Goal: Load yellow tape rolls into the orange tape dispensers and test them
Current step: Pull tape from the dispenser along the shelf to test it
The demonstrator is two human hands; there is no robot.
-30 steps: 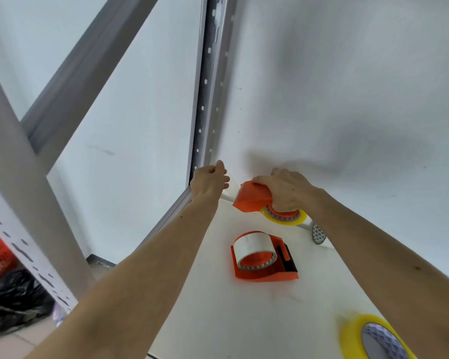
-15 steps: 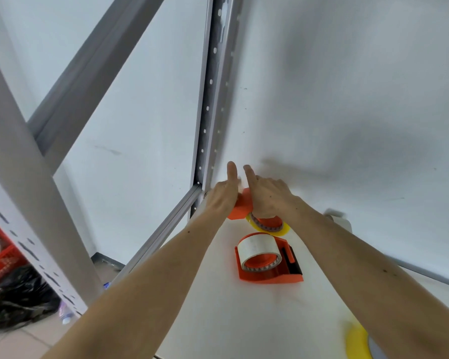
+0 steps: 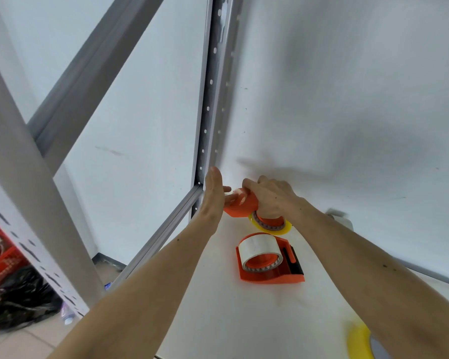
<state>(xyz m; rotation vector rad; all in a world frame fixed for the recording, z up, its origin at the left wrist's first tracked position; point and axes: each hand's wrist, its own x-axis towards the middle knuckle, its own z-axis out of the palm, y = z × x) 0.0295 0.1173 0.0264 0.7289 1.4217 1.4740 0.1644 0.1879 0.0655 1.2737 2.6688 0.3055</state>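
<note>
A white shelf (image 3: 244, 320) runs back to a wall, hemmed on the left by a grey perforated upright (image 3: 210, 104) and rail. Near that back corner the right hand (image 3: 272, 200) grips an orange dispenser (image 3: 240, 207) carrying a yellow tape roll (image 3: 270, 226), while the left hand (image 3: 214, 195), fingers straight, touches its front. A second dispenser (image 3: 270, 263) lies just nearer, with bare shelf around; another yellow roll (image 3: 359, 343) is cut by the bottom edge.
</note>
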